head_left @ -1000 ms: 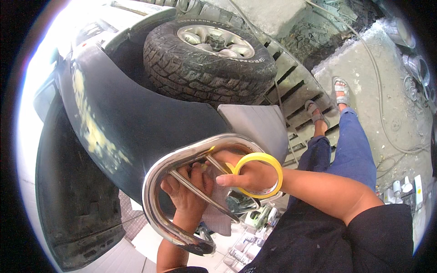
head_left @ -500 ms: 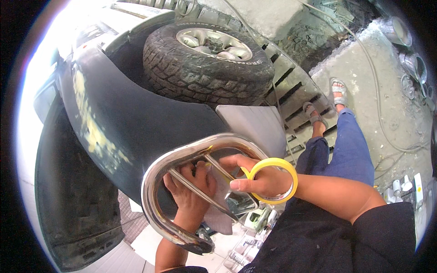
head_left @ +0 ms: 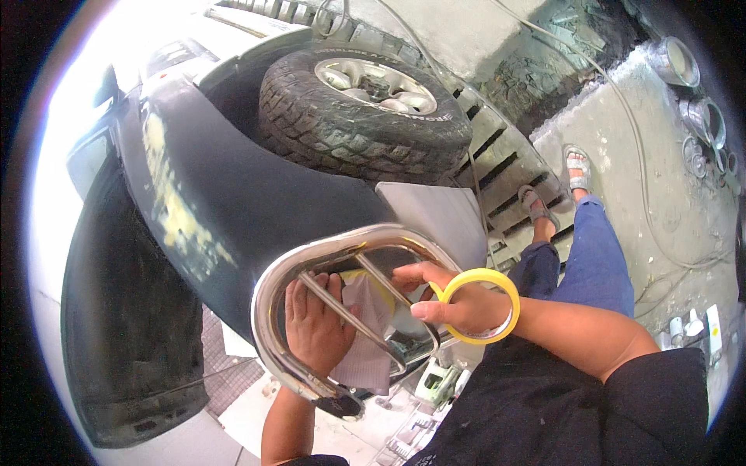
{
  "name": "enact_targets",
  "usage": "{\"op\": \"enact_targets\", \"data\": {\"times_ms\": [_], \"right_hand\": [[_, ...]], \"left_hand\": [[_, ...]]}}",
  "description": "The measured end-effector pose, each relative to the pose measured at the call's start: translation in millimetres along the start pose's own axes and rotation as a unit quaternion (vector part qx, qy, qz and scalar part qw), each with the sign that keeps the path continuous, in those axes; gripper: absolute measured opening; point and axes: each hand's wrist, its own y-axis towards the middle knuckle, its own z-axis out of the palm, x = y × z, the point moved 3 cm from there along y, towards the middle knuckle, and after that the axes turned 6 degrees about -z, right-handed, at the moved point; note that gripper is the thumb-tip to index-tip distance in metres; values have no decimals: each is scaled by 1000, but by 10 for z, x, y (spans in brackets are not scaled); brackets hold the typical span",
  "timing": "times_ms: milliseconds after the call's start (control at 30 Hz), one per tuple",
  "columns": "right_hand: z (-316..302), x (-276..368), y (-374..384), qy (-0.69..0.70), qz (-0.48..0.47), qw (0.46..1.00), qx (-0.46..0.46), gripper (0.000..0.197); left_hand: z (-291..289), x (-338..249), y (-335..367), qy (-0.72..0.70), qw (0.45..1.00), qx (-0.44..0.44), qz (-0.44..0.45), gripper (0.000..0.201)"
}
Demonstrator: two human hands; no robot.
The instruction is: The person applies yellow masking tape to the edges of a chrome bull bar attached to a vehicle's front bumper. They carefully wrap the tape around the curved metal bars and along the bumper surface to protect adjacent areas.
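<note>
A curved chrome tube guard (head_left: 268,287) with thin crossbars stands in front of a dark vehicle fender. Reaching in behind its bars, my left hand (head_left: 317,326) lies flat, fingers stretched, beside a pale sheet of paper (head_left: 365,311) with a yellow taped edge. My right hand (head_left: 458,307) is at the guard's right side, its thumb and index finger apart and the other fingers partly hidden. A roll of yellow masking tape (head_left: 513,311) sits around that hand, with a bit of tape lifting off near the fingers.
Behind the guard are the dark fender (head_left: 272,194) with cream filler patches, a grey panel (head_left: 435,213) and a treaded tyre (head_left: 342,140). A slotted grate (head_left: 497,155) and a cable (head_left: 637,140) lie by my feet. Metal cans (head_left: 703,120) stand at far right.
My left hand has flattened out and slid left and down, so more of the paper shows. The right hand and tape roll keep their place near the bars.
</note>
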Motion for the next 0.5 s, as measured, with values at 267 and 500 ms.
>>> {"op": "enact_targets", "data": {"times_ms": [267, 500], "right_hand": [[30, 183, -196, -17, 49, 999, 15, 58], [198, 534, -232, -78, 109, 990, 35, 56]], "left_hand": [[-224, 412, -898, -308, 940, -62, -133, 47], [202, 233, -1471, -698, 621, 41, -355, 58]]}}
